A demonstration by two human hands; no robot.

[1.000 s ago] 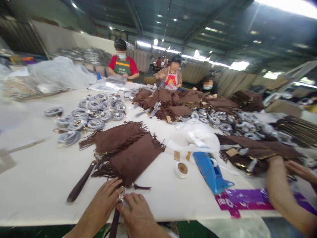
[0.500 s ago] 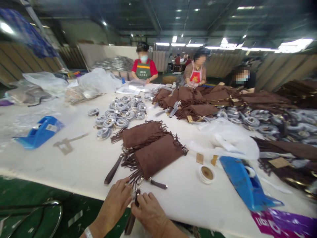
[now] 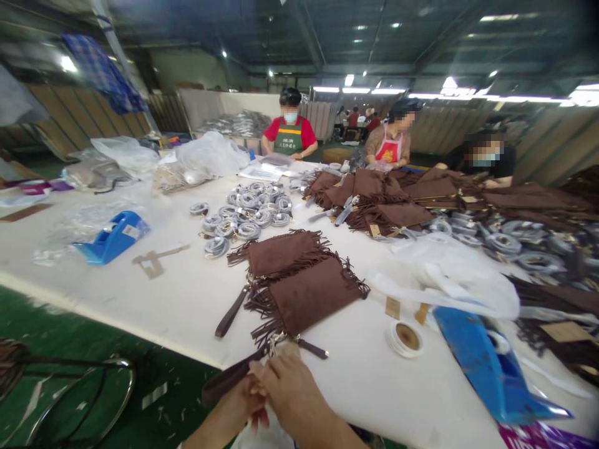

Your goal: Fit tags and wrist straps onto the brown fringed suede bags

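Observation:
Just past the table's front edge, my left hand [image 3: 241, 399] and my right hand [image 3: 292, 390] meet with fingers bent together. Whatever lies between the fingertips is hidden. A dark brown wrist strap [image 3: 229, 377] runs from a metal clasp beside my right hand and passes by the back of my left hand. The clasp joins a brown fringed pouch [image 3: 316, 293] lying flat on the table. Behind that pouch lies a second fringed pouch [image 3: 285, 252] with its own wrist strap [image 3: 231, 315] stretched toward me.
Coiled, wrapped straps [image 3: 257, 209] lie beyond the pouches. At the right are a blue tape dispenser [image 3: 496, 362], a tape roll [image 3: 405, 338] and white plastic [image 3: 449, 274]. Another blue dispenser [image 3: 115, 237] stands left. More brown pouches [image 3: 374, 187] are piled near several co-workers across the table.
My hands have come together, the left one moving under the right. The strap end has swung from below my hands to the left. The whole view has shifted slightly.

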